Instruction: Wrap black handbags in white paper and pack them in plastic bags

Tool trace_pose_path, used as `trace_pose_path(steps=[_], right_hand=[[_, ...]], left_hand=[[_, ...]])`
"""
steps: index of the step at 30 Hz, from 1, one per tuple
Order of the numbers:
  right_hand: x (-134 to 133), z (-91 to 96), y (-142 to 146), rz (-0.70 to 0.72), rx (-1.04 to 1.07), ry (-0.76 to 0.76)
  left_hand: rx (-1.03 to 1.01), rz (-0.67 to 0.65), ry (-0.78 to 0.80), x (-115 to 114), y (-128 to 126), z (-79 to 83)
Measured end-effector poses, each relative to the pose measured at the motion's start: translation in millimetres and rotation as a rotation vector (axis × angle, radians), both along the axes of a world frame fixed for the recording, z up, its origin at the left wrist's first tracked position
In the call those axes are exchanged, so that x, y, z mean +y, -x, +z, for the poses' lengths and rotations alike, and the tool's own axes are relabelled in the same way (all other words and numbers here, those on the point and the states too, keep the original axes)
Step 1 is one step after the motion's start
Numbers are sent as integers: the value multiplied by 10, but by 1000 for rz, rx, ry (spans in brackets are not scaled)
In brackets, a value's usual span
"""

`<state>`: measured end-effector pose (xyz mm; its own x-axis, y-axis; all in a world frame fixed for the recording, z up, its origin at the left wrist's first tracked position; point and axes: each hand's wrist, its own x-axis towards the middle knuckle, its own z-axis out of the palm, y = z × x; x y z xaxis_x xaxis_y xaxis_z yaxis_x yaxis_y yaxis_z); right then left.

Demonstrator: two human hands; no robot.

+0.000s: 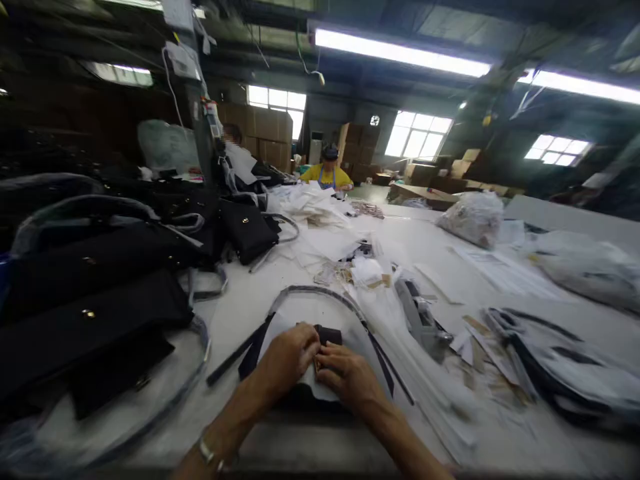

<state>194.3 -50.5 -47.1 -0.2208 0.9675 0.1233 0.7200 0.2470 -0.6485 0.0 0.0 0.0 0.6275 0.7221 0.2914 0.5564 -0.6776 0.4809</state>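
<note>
A black handbag (251, 359) lies in front of me on the white table, its wrapped handle (320, 290) arching away from me. A sheet of white paper (350, 319) covers most of it, and a short dark tab (329, 335) shows just beyond my fingers. Over the bag's middle my left hand (294, 352) is closed, fingertips pinched together. My right hand (345, 373) meets it from the right, its fingers bent and pressed in. A small brown-gold piece (317, 364) shows between the fingertips of both hands; its exact kind is unclear.
Several black handbags (90, 313) are heaped at left. A tape dispenser (423, 320), paper scraps and clear plastic (400, 360) lie to the right. Another wrapped bag (560, 367) sits far right. White papers (315, 207) pile up ahead; a person in yellow (327, 175) is beyond.
</note>
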Motion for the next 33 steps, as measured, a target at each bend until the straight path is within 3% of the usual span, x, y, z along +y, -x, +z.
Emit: trace_pose_path(steps=[4, 7, 12, 15, 20, 25, 30, 33], right_hand=[[-27, 111, 73, -28, -45, -4], [-37, 155, 102, -65, -65, -39], [-33, 67, 44, -56, 56, -64], [-30, 43, 21, -38, 72, -70], [24, 234, 94, 4, -136, -68], [209, 435, 75, 248, -532, -85], [381, 547, -13, 672, -643, -257], [422, 573, 0, 820, -696, -308]], left_hand=[[56, -29, -16, -342, 98, -368], [-44, -43, -96, -404, 162, -544], [-106, -119, -231, -356, 177, -636], [-65, -92, -297, -370, 133, -662], [5, -6, -354, -393, 74, -720], [8, -20, -328, -370, 110, -739], [5, -58, -264, -345, 144, -787], [9, -64, -236, -342, 149, -815]])
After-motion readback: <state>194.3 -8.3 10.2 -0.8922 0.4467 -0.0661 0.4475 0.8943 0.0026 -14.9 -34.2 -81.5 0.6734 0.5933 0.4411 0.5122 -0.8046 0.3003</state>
